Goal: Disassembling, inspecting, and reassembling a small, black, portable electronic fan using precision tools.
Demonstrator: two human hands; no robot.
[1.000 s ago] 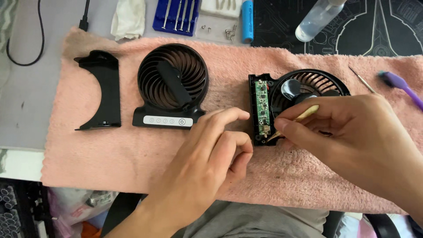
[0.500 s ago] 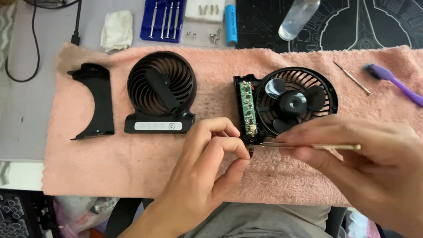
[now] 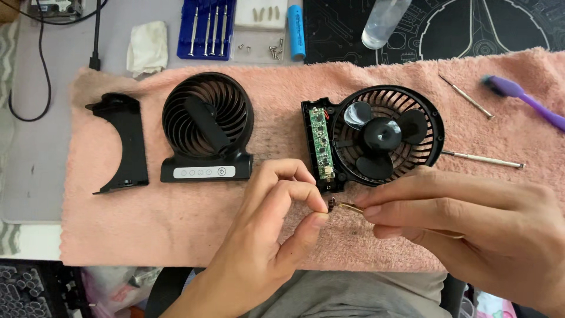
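We see our left hand [image 3: 268,235] and right hand [image 3: 471,221] meeting at lower centre, both pinching a thin brass-coloured stick [image 3: 347,206] with a dark tip, held close for fine work just below the opened fan body [image 3: 376,138]. Parts lie spread on a pink towel [image 3: 176,229], likely so that nothing rolls: fan grille [image 3: 207,126], black bracket [image 3: 125,144]. Screwdrivers [image 3: 206,29] rest on the grey surface [image 3: 35,159].
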